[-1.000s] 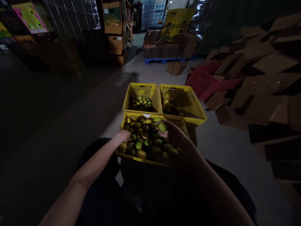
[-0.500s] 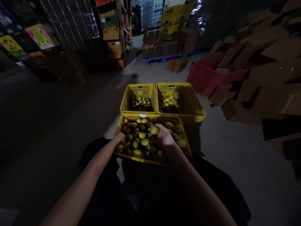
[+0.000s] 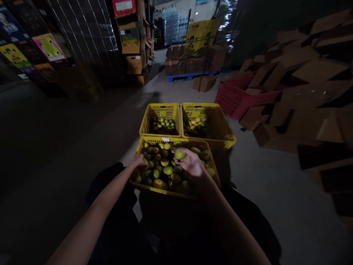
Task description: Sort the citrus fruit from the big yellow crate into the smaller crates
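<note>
Here, a rounded yellow-green fruit (image 3: pixel 179 154) is held by the right hand (image 3: pixel 191 164) over the near slotted yellow crate (image 3: pixel 158 189); the left hand's (image 3: pixel 139 161) grip cannot be told.

A red crate (image 3: pixel 231 98) sits against a jumbled heap of cardboard boxes (image 3: pixel 299 94) at right, a yellow box (image 3: pixel 200 36) tops brown cartons (image 3: pixel 190 65) on a blue pallet (image 3: pixel 182 77), and printed boxes (image 3: pixel 49 47) (one pink and green) are stacked at left.

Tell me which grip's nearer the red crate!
Right. The right grip is leftward and in front of the red crate; the left grip is farther left, at the front yellow crate's rim.
</note>
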### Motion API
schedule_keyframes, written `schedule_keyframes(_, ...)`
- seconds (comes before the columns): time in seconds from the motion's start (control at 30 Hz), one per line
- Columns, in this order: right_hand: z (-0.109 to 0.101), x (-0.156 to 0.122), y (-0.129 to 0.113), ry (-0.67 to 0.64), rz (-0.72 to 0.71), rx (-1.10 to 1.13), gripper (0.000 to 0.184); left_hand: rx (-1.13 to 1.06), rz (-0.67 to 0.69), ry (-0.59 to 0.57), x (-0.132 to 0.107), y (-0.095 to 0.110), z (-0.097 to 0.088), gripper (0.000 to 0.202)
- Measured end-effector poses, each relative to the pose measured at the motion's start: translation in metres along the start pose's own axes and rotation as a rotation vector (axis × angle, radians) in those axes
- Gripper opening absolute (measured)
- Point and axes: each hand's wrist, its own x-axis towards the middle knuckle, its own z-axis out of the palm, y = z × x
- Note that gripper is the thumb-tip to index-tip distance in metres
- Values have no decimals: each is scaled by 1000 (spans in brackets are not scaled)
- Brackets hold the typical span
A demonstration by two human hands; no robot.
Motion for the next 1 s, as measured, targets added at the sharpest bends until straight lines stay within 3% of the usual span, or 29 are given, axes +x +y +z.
schedule_keyframes(0.13,6,-1,1,3,-151,-101,34,-154,9,10,-2,26,-21,37)
schedule_keyframes(0.33,13,1,9,-29,-189,-176,44,-1309,7,-206,-36,77,-29,39)
schedule_keyframes(0.47,12,11,20,-23,-238,-205,38,-1693,-25,-224,-52,103,-29,41)
schedule_keyframes(0.57,7,16,23,-34,-305,-263,40,-1838,1,-226,-54,115,-31,46)
schedule_keyframes(0.67,1,13,20,-32,-348,-348,43,-1842,32,-209,-52,121,-30,42)
schedule_keyframes(0.77,-1,5,13,26,-361,-434,45,-1691,110,-87,-49,122,-26,35)
schedule_keyframes(0.9,0,-1,11,101,-482,-503,42,-1252,454,163,-50,124,-18,49)
schedule_keyframes(1.0,-3,0,15,169,-621,-561,42,-944,571,162,-56,126,-13,55)
